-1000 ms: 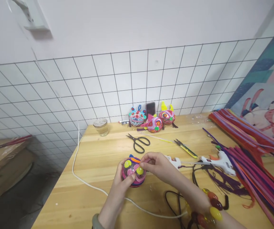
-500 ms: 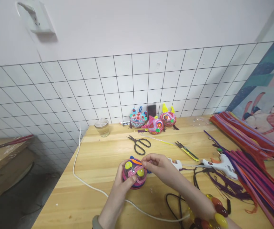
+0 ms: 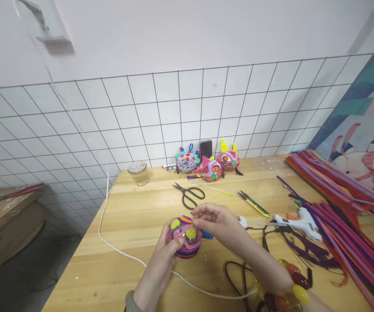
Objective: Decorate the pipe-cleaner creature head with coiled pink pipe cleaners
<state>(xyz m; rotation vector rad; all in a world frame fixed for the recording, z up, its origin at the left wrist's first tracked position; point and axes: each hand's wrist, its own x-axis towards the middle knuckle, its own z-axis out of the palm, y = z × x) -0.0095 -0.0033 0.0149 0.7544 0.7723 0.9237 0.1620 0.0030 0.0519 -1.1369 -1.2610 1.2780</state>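
A round ornament (image 3: 188,250) wound in pink, purple, blue and orange pipe cleaners, with two yellow eyes, is above the near middle of the table. My left hand (image 3: 167,249) grips it from the left, the thumb pressed on its front below the right eye. At its upper right, my right hand (image 3: 214,223) pinches a pink pipe cleaner (image 3: 199,220) between thumb and fingertips, against the ornament's edge. Blue loops stick out on the ornament's right side. Just behind lie black scissors (image 3: 188,196).
Three finished ornaments (image 3: 211,169) stand by the wall, with a glass of liquid (image 3: 138,173) to their left. A yellow-handled cutter (image 3: 253,203), a white glue gun (image 3: 300,224) and bundled pipe cleaners (image 3: 343,242) lie right. A white cord (image 3: 121,251) crosses the table.
The ornament has turned slightly in my left hand, showing more of the blue loops on its right. My right hand has shifted a little up and left, still pinching the pink strand.
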